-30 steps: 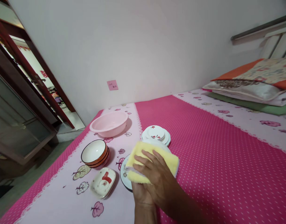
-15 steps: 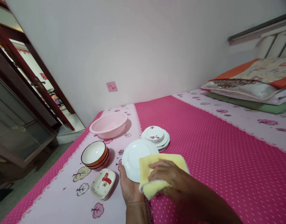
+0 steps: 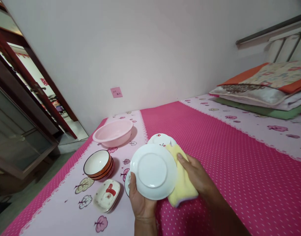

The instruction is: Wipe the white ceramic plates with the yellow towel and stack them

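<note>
My left hand (image 3: 141, 205) grips a white plate (image 3: 152, 168) by its lower left edge, thumb on the near face. The plate is tilted up, with its ringed underside towards me. At the plate's right edge, my right hand (image 3: 196, 172) is closed on a yellow cloth (image 3: 183, 188), thumb over it and fingers mostly hidden behind. Behind the held plate, a stack of white plates with red flowers (image 3: 161, 139) is partly covered. Another dark-rimmed dish (image 3: 127, 183) peeks out behind my left hand.
To the left stand stacked orange-brown bowls (image 3: 98, 165) and a square dish with a red pattern (image 3: 107, 195). A pink basin (image 3: 113, 133) sits farther back near the wall. Folded bedding (image 3: 263, 95) lies at the right on the pink dotted bedspread (image 3: 229, 154).
The plate has turned to show its underside and come nearer. My right hand has moved with the cloth from the plate's lower right surface to its right edge.
</note>
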The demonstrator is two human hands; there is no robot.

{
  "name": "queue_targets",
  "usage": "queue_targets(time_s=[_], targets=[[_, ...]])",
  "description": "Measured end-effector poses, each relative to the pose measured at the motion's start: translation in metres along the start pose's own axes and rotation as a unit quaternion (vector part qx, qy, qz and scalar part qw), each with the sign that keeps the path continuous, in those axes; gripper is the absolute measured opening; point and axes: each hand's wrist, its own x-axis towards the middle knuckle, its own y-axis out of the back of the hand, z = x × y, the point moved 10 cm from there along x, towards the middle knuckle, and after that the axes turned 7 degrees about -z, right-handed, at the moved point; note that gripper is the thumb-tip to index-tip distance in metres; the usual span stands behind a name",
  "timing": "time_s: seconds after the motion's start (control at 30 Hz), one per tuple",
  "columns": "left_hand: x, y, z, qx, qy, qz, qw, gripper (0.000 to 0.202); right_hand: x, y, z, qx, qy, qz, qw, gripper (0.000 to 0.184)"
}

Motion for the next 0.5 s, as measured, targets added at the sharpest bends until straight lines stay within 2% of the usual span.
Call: queue_targets(time_s=[0.1,0.17,0.27,0.33,0.37,0.43,0.47,0.5], targets=[[-0.001,0.010,-0.012,0.022,0.028,0.071,0.997,0.051,-0.004,-0.028,0.004,0.104,-0.001,-0.084,0.991,0.062],[-0.002,0.016,-0.018,0.039,0.042,0.129,0.990,0.046,-0.008,-0.037,0.001,0.156,0.000,-0.102,0.983,0.061],[-0.003,0.023,-0.021,0.096,0.062,0.225,0.968,0.040,-0.014,-0.028,-0.003,0.181,-0.015,-0.055,0.982,0.061],[-0.005,0.026,-0.011,0.198,0.050,0.290,0.935,0.041,-0.018,-0.017,-0.009,0.174,-0.016,-0.015,0.985,0.060],[-0.007,0.025,-0.002,0.264,0.039,0.317,0.910,0.044,-0.020,-0.012,-0.014,0.161,-0.008,0.002,0.987,0.060],[-0.007,0.016,0.012,0.388,0.020,0.339,0.857,0.051,-0.026,-0.001,-0.029,0.112,0.029,0.043,0.992,0.058],[-0.006,0.010,0.014,0.427,0.020,0.331,0.841,0.052,-0.029,0.004,-0.038,0.073,0.058,0.069,0.993,0.057],[-0.003,0.004,0.011,0.444,0.027,0.315,0.839,0.051,-0.034,0.008,-0.047,0.023,0.089,0.096,0.991,0.055]])
